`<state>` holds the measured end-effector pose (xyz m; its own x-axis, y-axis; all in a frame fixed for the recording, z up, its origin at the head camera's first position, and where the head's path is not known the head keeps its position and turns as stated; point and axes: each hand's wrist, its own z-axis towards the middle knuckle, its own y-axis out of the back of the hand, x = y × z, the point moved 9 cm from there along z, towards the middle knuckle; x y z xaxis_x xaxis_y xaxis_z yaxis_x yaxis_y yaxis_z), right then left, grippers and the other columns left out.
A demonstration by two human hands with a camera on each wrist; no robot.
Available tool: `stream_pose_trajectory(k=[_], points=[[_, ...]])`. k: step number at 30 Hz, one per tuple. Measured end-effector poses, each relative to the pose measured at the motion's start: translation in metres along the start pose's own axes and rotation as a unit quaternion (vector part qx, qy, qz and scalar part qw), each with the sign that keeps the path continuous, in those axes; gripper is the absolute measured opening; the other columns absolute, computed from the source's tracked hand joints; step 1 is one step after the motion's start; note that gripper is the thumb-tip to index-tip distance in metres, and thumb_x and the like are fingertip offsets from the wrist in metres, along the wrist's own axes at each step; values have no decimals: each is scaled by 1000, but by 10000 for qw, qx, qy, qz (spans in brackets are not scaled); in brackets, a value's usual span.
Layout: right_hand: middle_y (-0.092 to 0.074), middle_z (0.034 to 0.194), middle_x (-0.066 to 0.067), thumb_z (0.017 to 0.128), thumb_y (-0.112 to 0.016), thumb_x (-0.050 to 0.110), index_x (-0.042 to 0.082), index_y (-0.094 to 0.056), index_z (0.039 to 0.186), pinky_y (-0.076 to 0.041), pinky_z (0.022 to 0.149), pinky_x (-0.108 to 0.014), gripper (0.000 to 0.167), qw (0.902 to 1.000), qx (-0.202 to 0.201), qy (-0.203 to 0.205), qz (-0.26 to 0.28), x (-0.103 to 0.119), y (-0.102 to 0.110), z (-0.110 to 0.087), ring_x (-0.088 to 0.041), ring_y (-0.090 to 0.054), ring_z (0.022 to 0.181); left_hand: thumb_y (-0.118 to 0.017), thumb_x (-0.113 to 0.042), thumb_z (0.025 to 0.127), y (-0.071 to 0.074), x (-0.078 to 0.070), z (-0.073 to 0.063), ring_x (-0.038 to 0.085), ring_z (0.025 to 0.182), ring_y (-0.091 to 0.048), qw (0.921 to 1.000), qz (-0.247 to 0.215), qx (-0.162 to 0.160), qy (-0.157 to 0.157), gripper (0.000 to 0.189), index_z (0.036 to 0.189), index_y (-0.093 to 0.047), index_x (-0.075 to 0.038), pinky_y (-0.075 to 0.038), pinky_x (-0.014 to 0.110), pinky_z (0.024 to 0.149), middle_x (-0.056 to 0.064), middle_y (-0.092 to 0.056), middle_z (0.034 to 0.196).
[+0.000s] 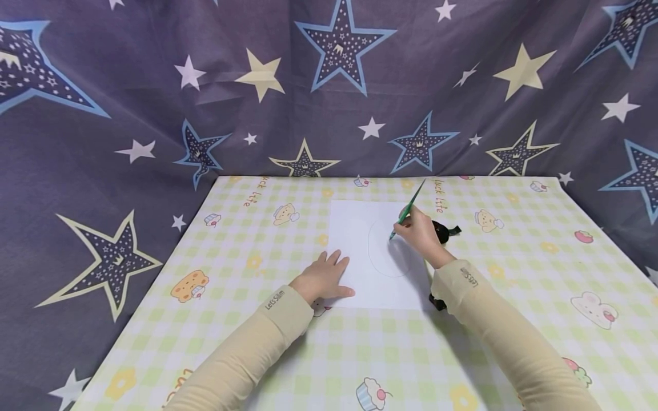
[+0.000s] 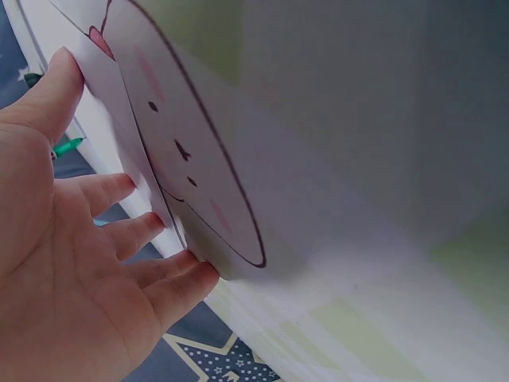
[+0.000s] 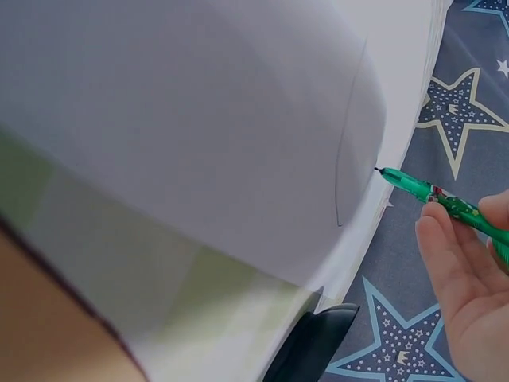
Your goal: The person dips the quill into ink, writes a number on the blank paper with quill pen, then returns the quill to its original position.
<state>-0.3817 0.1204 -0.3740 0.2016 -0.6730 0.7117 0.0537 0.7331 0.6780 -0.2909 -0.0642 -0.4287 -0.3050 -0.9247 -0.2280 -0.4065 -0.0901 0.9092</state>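
A sheet of white paper lies on the table, bearing a thin curved line like part of a large circle. My right hand pinches a green pen, its tip pointing down over the paper inside the curve; whether the tip touches cannot be told. In the right wrist view the pen shows a dark point and a patterned barrel, held by the fingertips of the hand. My left hand rests with spread fingers on the paper's lower left edge. In the left wrist view its fingers look straight.
A black rounded object with a strap-like end lies right of the paper, partly hidden by my right hand. Another black piece shows beside the right sleeve. A checked, cartoon-printed cloth covers the table; a starry dark curtain hangs behind.
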Motion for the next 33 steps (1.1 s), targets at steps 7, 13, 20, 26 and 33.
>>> stream_pose_trajectory(k=[7, 13, 20, 26, 33], points=[[-64, 89, -18, 85, -59, 8, 2, -49, 94, -51, 66, -38, 15, 10000, -23, 10, -3, 1, -1, 0, -29, -63, 84, -58, -49, 86, 1, -1, 1, 39, 135, -11, 10000, 21, -32, -36, 80, 146, -24, -10, -19, 47, 108, 14, -14, 151], [-64, 88, -19, 84, -60, 6, 1, -50, 93, -51, 66, -37, 14, 9999, -77, 129, 8, 4, -1, 1, -30, -63, 82, -58, -49, 86, 1, -1, 1, 40, 135, -11, 9999, 84, -38, -45, 80, 146, -24, -9, -19, 47, 108, 15, -14, 151], [-65, 86, -18, 83, -60, 5, 1, -50, 92, -51, 67, -37, 13, 9997, -83, 235, 46, 8, -3, 1, -29, -63, 80, -58, -50, 86, 0, 0, 2, 39, 135, -11, 9999, 85, -50, -45, 80, 146, -24, -9, -20, 47, 108, 14, -14, 151], [-65, 87, -18, 84, -59, 6, 1, -50, 92, -51, 67, -38, 13, 9998, -33, 206, 30, 9, -5, 0, -29, -63, 81, -58, -49, 86, 0, 0, 2, 40, 135, -11, 9999, 69, -54, -57, 80, 146, -25, -9, -20, 47, 108, 15, -14, 151], [-64, 87, -18, 84, -60, 5, 1, -50, 92, -52, 67, -37, 13, 9998, -31, 179, -9, 10, -7, 1, -29, -63, 80, -58, -50, 85, -1, 0, 3, 40, 135, -12, 9999, 78, -63, -46, 80, 146, -25, -9, -20, 47, 107, 14, -14, 151]])
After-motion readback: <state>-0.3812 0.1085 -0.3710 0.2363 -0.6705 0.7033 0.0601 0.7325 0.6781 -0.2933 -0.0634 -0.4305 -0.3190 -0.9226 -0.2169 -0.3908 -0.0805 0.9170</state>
